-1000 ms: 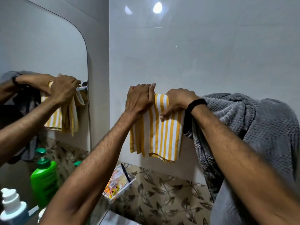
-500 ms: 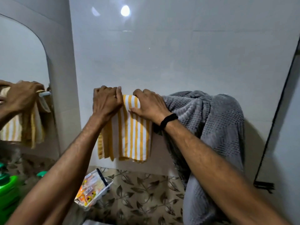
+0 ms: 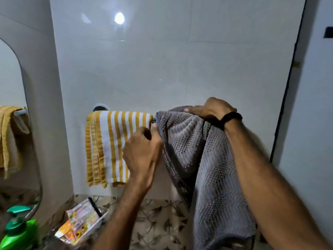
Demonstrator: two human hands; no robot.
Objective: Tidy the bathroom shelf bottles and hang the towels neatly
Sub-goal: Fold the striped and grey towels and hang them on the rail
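Grey towel [image 3: 203, 159] bunched over the right end of a wall rail, just right of a neatly hung striped towel [image 3: 111, 147]. Right hand [image 3: 210, 109] clamped on the bunched top; left hand [image 3: 142, 152] pinching its left edge — long axis hanging down.

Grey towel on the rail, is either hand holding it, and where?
Both. The right hand grips the grey towel at its bunched top over the rail; the left hand pinches its left edge just below the rail.
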